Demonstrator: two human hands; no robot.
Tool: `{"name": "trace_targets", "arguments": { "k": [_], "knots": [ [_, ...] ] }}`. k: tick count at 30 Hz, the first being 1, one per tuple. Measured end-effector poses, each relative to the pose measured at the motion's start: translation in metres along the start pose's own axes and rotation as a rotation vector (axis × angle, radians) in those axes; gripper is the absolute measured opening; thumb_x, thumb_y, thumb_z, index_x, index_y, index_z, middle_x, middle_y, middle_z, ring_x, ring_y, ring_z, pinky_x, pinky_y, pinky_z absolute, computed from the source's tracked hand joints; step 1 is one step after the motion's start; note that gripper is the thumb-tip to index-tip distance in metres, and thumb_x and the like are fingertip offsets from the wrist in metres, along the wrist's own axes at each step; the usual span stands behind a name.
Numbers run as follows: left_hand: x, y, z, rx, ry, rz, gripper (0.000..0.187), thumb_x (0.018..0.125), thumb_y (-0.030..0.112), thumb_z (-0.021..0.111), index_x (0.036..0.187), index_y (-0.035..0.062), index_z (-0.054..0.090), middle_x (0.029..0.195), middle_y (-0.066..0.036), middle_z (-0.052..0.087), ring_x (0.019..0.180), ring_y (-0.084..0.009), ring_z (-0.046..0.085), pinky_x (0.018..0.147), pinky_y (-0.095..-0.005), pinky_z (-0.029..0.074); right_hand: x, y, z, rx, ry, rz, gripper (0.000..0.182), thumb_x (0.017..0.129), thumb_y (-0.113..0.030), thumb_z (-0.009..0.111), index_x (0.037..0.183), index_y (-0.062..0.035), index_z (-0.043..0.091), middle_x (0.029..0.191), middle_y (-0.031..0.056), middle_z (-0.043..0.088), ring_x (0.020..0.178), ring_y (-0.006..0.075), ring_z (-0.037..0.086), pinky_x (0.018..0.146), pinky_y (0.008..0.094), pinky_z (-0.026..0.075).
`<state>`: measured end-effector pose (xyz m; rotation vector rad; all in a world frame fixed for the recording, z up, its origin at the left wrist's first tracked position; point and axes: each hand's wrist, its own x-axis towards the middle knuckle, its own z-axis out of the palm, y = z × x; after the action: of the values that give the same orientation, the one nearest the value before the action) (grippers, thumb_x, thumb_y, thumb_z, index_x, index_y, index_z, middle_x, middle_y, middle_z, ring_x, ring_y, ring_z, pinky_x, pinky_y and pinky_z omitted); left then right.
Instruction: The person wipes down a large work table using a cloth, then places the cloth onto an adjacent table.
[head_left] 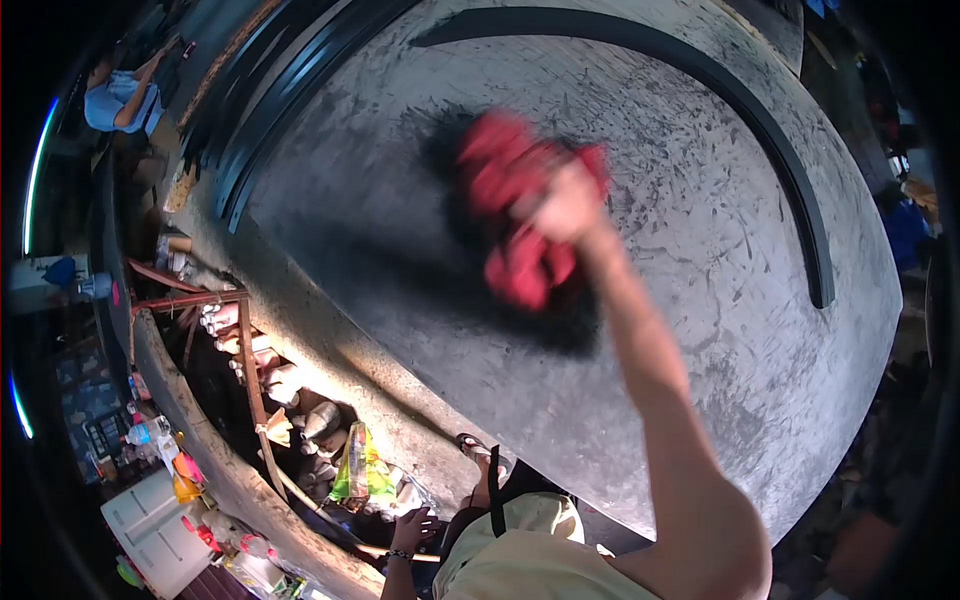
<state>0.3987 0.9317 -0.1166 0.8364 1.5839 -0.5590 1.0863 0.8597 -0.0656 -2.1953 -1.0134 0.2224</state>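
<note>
My right hand [565, 205] is closed on a bunched red cloth [505, 165] over the middle of a grey, black-smudged tabletop [700, 330]. Motion blurs both the hand and the cloth, and a dark shadow lies beneath them. Low beside my body is my left hand [412, 530], a bracelet on its wrist, its fingers loosely apart and nothing seen in them. A long curved black strip [735, 95] rests on the tabletop beyond the cloth, bending round to the right.
Several dark strips [290, 90] lie at the table's left side. Below left, a rusty metal frame [250, 360] stands by piled bottles and a green plastic bag [358, 470]. A white box [160, 535] sits farther left. Another person [125, 100] is at upper left.
</note>
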Motion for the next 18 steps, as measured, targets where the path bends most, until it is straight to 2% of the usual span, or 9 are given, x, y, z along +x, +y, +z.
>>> {"name": "trace_targets", "arguments": {
  "k": [3,4,5,7,11,12,13,16,18],
  "knots": [
    [-0.002,-0.001,0.022,0.018,0.013,-0.017,0.030,0.099,0.024,0.052,0.120,0.0029,0.058,0.102,-0.012,0.070,0.087,-0.0214,0.069,0.070,-0.0307,0.057,-0.083,-0.144,0.148,0.354,-0.317,-0.315,0.055,0.059,-0.016,0.069,0.113,-0.0220,0.068,0.104,0.0123,0.068,0.095,0.0315,0.066,0.082,0.0425,0.053],
    [-0.004,0.000,0.028,0.042,0.002,0.002,0.031,0.099,0.024,0.052,0.122,0.0036,0.058,0.102,-0.012,0.070,0.087,-0.0212,0.069,0.073,-0.0322,0.056,-0.112,-0.198,0.179,0.586,-0.599,-0.240,0.055,0.059,-0.012,0.065,0.113,-0.0207,0.068,0.096,0.0153,0.069,0.088,0.0331,0.066,0.081,0.0443,0.052],
    [0.001,-0.008,0.027,0.014,-0.001,0.028,0.033,0.099,0.023,0.052,0.124,0.0027,0.056,0.105,-0.013,0.070,0.089,-0.0239,0.070,0.068,-0.0327,0.056,-0.153,-0.234,0.244,0.641,-0.624,-0.163,0.057,0.059,-0.010,0.062,0.115,-0.0200,0.067,0.093,0.0171,0.068,0.085,0.0349,0.066,0.083,0.0450,0.051],
    [0.005,-0.017,0.019,-0.153,-0.047,0.094,0.034,0.099,0.023,0.051,0.126,0.0030,0.055,0.107,-0.014,0.069,0.091,-0.0260,0.070,0.071,-0.0332,0.056,-0.211,-0.290,0.321,0.826,-0.478,-0.061,0.060,0.060,-0.007,0.058,0.117,-0.0202,0.067,0.094,0.0176,0.069,0.093,0.0375,0.065,0.088,0.0464,0.050],
    [-0.001,-0.027,0.031,-0.287,-0.017,0.168,0.038,0.098,0.029,0.054,0.126,0.0025,0.055,0.103,-0.017,0.069,0.089,-0.0271,0.071,0.071,-0.0338,0.057,-0.195,-0.292,0.334,1.205,-0.556,0.490,0.047,0.068,-0.006,0.058,0.114,-0.0010,0.066,0.097,0.0167,0.070,0.098,0.0232,0.065,0.087,0.0367,0.052],
    [0.001,-0.029,0.033,-0.237,-0.009,0.137,0.039,0.096,0.030,0.057,0.124,0.0025,0.057,0.101,-0.016,0.070,0.087,-0.0268,0.071,0.072,-0.0339,0.057,-0.184,-0.279,0.352,1.385,-0.301,0.571,0.041,0.072,-0.005,0.059,0.111,0.0028,0.066,0.099,0.0134,0.069,0.097,0.0181,0.063,0.086,0.0338,0.051],
    [0.006,-0.037,0.032,-0.207,-0.029,0.120,0.037,0.096,0.029,0.057,0.123,0.0026,0.058,0.100,-0.016,0.070,0.087,-0.0261,0.071,0.071,-0.0336,0.057,-0.148,-0.262,0.288,1.659,-0.377,0.609,0.039,0.073,-0.004,0.060,0.111,0.0039,0.063,0.105,0.0121,0.067,0.097,0.0224,0.062,0.091,0.0373,0.048],
    [0.022,-0.056,0.037,-0.176,0.004,0.036,0.035,0.097,0.026,0.055,0.123,0.0028,0.058,0.099,-0.015,0.071,0.085,-0.0233,0.070,0.068,-0.0322,0.057,-0.087,-0.197,0.097,1.325,-0.174,0.493,0.031,0.072,-0.004,0.067,0.102,-0.0011,0.065,0.089,0.0120,0.067,0.082,0.0194,0.065,0.075,0.0305,0.054],
    [0.026,-0.068,0.034,-0.190,-0.023,0.021,0.035,0.097,0.025,0.053,0.123,0.0023,0.057,0.097,-0.014,0.071,0.080,-0.0216,0.070,0.067,-0.0311,0.057,-0.093,-0.120,0.006,0.857,0.245,0.491,0.028,0.076,-0.008,0.067,0.102,-0.0004,0.062,0.095,0.0106,0.065,0.085,0.0210,0.065,0.077,0.0329,0.054]
  ]
}}
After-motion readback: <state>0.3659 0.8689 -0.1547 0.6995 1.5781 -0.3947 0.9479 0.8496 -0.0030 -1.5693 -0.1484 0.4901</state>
